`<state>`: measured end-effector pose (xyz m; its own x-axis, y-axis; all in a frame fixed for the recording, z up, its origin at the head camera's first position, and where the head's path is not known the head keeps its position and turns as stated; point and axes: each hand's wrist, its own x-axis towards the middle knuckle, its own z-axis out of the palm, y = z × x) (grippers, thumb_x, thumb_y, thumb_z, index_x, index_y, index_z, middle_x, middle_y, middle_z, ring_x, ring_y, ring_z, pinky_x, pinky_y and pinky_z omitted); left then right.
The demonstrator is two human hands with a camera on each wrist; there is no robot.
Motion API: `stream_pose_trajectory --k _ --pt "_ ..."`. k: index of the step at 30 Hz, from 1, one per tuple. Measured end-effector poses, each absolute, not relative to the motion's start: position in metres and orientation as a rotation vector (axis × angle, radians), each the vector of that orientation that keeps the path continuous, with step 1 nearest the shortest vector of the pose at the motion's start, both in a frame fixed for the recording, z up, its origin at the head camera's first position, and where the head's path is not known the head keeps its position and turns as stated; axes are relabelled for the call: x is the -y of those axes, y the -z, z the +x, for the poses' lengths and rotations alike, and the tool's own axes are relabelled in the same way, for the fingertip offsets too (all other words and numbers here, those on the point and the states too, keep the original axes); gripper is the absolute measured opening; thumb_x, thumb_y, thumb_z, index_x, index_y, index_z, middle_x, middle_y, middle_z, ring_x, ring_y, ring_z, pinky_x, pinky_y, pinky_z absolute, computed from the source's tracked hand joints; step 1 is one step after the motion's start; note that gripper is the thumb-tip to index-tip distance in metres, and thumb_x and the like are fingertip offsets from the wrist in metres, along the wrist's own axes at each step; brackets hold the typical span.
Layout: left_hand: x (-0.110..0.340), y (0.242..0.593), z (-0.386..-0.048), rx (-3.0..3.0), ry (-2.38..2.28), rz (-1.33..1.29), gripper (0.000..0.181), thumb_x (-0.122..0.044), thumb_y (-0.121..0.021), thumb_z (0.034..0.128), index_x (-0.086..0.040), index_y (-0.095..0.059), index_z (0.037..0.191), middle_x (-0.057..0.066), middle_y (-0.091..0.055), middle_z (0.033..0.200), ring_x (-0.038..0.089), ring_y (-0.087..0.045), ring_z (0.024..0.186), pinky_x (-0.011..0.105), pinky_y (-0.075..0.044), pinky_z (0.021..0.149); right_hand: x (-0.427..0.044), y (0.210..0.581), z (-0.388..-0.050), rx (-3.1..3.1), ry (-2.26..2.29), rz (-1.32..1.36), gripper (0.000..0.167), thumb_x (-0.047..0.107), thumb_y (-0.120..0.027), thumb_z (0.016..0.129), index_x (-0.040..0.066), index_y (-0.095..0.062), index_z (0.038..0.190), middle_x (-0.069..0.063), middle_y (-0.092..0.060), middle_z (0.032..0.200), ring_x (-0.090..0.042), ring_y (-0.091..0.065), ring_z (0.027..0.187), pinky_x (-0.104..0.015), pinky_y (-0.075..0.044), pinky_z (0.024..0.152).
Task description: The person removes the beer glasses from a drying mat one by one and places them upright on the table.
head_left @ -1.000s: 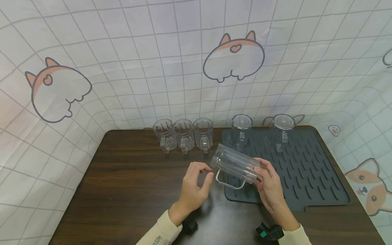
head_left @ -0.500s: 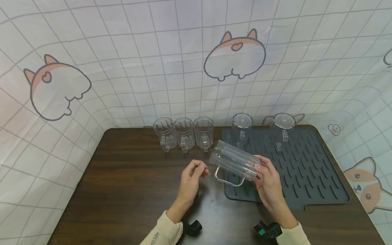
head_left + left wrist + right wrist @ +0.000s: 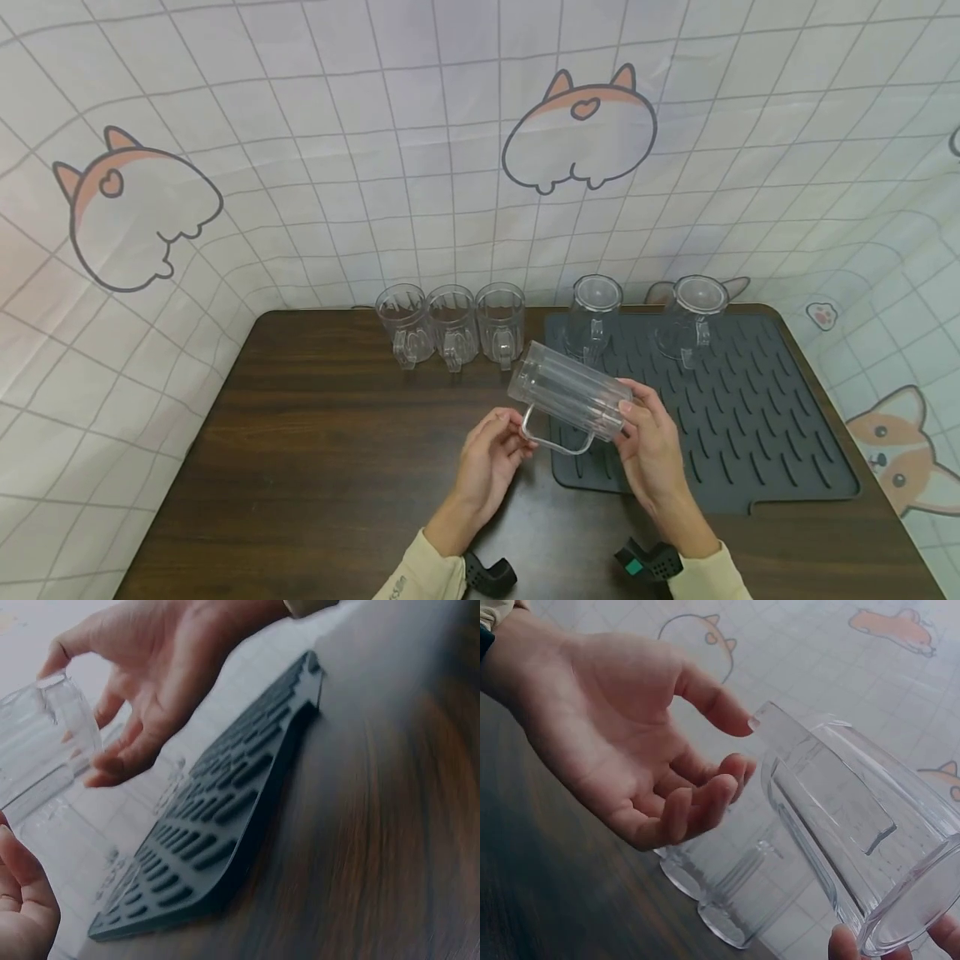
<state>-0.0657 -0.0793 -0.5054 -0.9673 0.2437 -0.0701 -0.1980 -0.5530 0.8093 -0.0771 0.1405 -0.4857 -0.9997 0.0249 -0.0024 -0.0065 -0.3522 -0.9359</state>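
Note:
A clear glass mug is held on its side above the mat's left edge, with its handle hanging down and its open end toward the left. My right hand grips it by the base end; in the left wrist view, the right thumb and fingers spread round that end. The left hand is beside the handle, its fingers loosely bent. One left fingertip meets the handle's corner in the right wrist view, while the other fingers curl free of the glass.
Three upright glass mugs stand in a row at the table's back edge. Two upside-down mugs stand at the back of the dark ridged drying mat. A patterned white curtain rises behind the brown wooden table.
The left hand has first drawn its fingers in, then moved right to the mug's handle. The right hand and mug have shifted slightly left.

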Motion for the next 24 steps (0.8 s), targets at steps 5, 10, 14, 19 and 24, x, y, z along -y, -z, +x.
stream_pose_trajectory --k 5,10,14,19,24 --pt "0.076 0.508 -0.063 -1.137 -2.568 0.069 0.025 -0.028 -0.038 0.1091 -0.023 -0.061 0.1 -0.01 -0.064 0.092 0.009 -0.065 0.092 0.028 -0.053 0.091 -0.138 0.488 -0.077 1.783 -2.562 -0.039 0.027 0.011 -0.047 0.107 0.014 -0.051 0.133 -0.001 -0.055 0.126 -0.008 -0.067 0.104 -0.023 -0.06 0.085" --pt "0.073 0.51 -0.059 -0.924 -2.609 0.064 0.036 -0.026 -0.03 0.1093 -0.025 -0.064 0.1 -0.01 -0.067 0.092 0.011 -0.069 0.099 0.034 -0.054 0.099 -0.137 0.489 -0.076 1.823 -2.542 -0.064 0.029 0.012 -0.046 0.107 0.012 -0.049 0.136 -0.001 -0.055 0.128 -0.009 -0.066 0.106 -0.023 -0.06 0.086" --pt "0.07 0.512 -0.057 -0.823 -2.644 0.059 0.04 -0.026 -0.027 0.1092 -0.022 -0.066 0.099 -0.007 -0.067 0.096 0.015 -0.07 0.103 0.038 -0.053 0.104 -0.135 0.49 -0.076 1.849 -2.528 -0.081 0.029 0.013 -0.046 0.108 0.012 -0.048 0.137 -0.002 -0.054 0.129 -0.009 -0.067 0.107 -0.022 -0.06 0.087" --pt "0.065 0.511 -0.055 -0.767 -2.687 0.061 0.039 -0.026 -0.027 0.1083 -0.018 -0.064 0.101 -0.004 -0.065 0.099 0.018 -0.07 0.104 0.041 -0.052 0.108 -0.132 0.493 -0.077 1.838 -2.537 -0.088 0.028 0.012 -0.046 0.108 0.012 -0.048 0.136 -0.002 -0.054 0.129 -0.009 -0.067 0.106 -0.022 -0.06 0.088" --pt "0.059 0.51 -0.053 -0.711 -2.715 0.009 0.039 -0.026 -0.029 0.1092 -0.017 -0.066 0.101 -0.004 -0.065 0.094 0.015 -0.068 0.099 0.037 -0.053 0.107 -0.13 0.495 -0.076 1.831 -2.544 -0.103 0.028 0.012 -0.047 0.107 0.012 -0.048 0.135 -0.003 -0.053 0.129 -0.009 -0.067 0.106 -0.022 -0.06 0.088"
